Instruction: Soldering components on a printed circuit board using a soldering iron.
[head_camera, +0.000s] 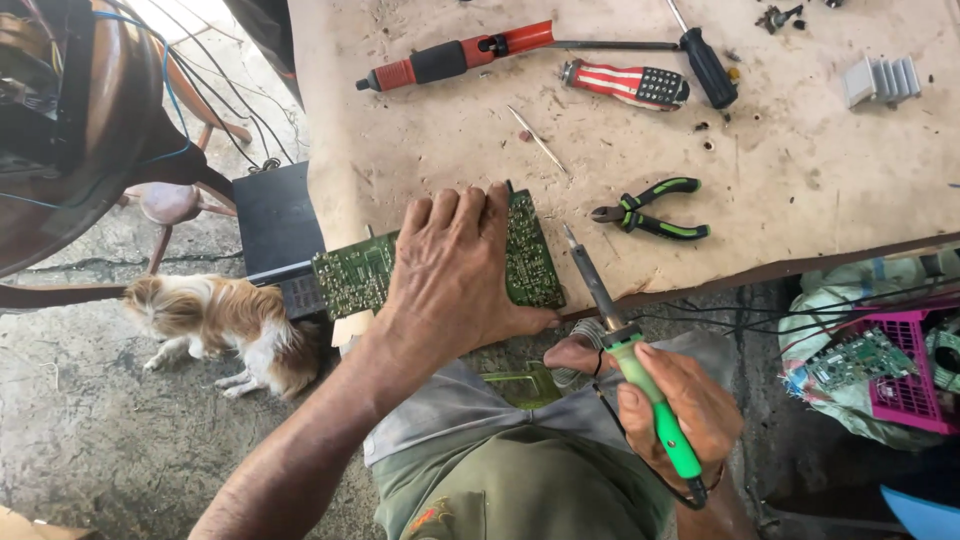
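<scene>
My left hand (455, 275) lies flat on a green circuit board (350, 272), pressing it against the near edge of the worn table (420, 140). The board hangs partly off the table's left corner. My right hand (675, 410) grips a soldering iron (640, 370) by its green handle. The iron's metal tip points up and left, ending just right of the board. A coil of solder wire sits between thumb and fingers of the same hand.
On the table lie green-handled pliers (650, 210), a red and black tool (455, 58), a striped-handled driver (625, 83), a black screwdriver (705, 62) and a grey heat sink (880, 80). A small dog (215, 320) stands on the floor left. A pink basket (905, 370) with boards sits right.
</scene>
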